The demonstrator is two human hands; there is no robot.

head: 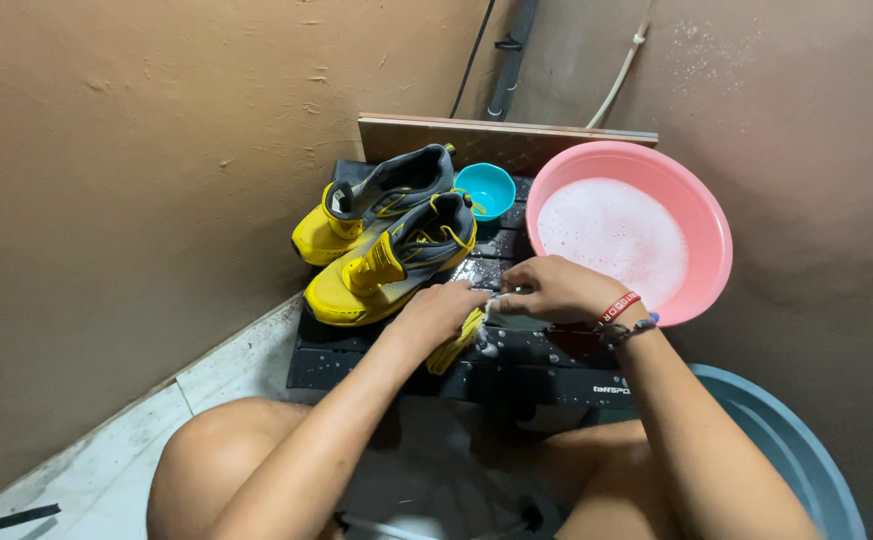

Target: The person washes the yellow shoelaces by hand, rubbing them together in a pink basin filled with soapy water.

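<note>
Both arms are bare, without sleeves. The right hand (557, 288) has a red band with white print and a dark beaded bracelet (629, 328) at the wrist. The knees are bare too.

Yellow-grey shoes (387, 235); pink basin (707, 215); turquoise bowl (487, 188); yellow cloth (457, 343), perhaps insole.

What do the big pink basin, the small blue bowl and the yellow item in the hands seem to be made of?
The big round pink basin looks like smooth moulded plastic: even colour, slight sheen, thin rim. The small turquoise bowl looks like glossy plastic too. The yellow strip between the left hand and right hand bends limply, so probably wet fabric or foam; I cannot tell which.
</note>
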